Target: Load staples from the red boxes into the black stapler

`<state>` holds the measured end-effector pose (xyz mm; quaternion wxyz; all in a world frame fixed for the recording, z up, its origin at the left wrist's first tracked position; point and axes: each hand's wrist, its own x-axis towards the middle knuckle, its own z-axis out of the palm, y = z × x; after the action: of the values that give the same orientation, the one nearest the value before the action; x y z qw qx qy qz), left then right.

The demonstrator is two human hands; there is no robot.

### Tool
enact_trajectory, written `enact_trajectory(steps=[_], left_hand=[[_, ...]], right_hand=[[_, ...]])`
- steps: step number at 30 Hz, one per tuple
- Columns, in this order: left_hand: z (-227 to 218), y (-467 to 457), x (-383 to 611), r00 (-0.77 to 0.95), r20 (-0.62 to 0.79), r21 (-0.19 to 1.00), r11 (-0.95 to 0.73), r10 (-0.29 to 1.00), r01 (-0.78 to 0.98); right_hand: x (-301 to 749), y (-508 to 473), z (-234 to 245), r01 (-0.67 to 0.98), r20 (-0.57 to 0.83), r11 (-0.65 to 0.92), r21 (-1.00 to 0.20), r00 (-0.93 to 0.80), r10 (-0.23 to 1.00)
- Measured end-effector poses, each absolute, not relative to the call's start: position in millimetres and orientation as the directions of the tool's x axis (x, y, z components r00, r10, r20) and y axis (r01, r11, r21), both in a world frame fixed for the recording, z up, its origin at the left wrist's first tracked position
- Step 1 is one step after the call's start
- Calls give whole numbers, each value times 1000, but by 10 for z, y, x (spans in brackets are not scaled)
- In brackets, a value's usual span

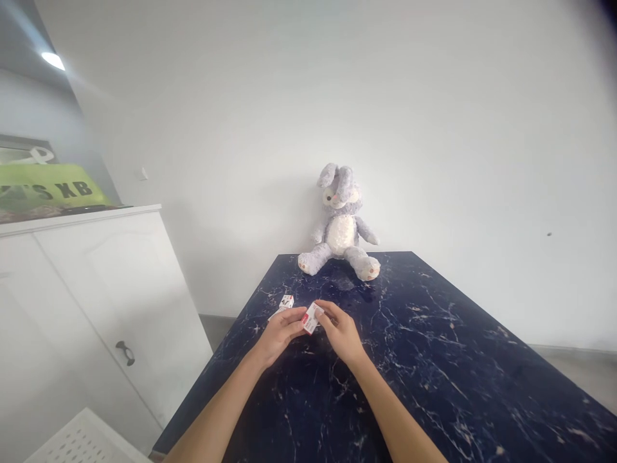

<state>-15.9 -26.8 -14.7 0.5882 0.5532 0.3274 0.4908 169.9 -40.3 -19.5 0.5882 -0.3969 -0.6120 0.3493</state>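
Observation:
Between my two hands is a small white and red box, tilted, with print too small to read. My left hand grips its left side with the fingers. From the right, my right hand pinches the box, the thumb lying on its printed face. Just beyond my left hand, a second small white box with dark and red marks rests on the dark blue marbled table. Another white piece beside it is partly hidden by my left fingers, so its kind is unclear.
A grey plush rabbit sits at the table's far end against the white wall. To the left stands a white cabinet with a green bag on top. A white perforated chair or stool is at the lower left.

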Motion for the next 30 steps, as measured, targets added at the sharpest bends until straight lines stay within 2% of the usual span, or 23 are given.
enact_trajectory(steps=[2,3,6,8,11,14,18,23,30], left_hand=[[-134,-167,-220,192,168,980,-142,967,-140],[-135,-101,-265,123,174,981,-161,977,-107],[-176,113,-488,-106,182,983,-182,978,7],[-225,219,-692,-250,178,980,-148,952,135],[-305,282,-956,-344,191,928,-55,919,367],[-359,271,-1027,-304,249,814,-29,919,580],[-358,228,-889,-142,350,647,-129,926,752],[-352,164,-758,91,389,506,-295,917,810],[-434,152,-711,109,423,461,-317,899,829]], right_hand=[[1734,-369,-222,127,461,451,-883,58,886],[1762,-345,-249,208,460,431,-878,122,879],[1884,-262,-371,565,444,209,-798,318,838],[1969,-218,-450,722,410,45,-691,341,846],[2026,-205,-504,787,346,-34,-616,310,886],[1972,-247,-490,788,328,-26,-615,286,900],[1829,-310,-469,793,319,22,-608,220,922],[1646,-353,-512,777,316,90,-623,144,938],[1400,-465,-480,637,195,138,-759,19,981]])
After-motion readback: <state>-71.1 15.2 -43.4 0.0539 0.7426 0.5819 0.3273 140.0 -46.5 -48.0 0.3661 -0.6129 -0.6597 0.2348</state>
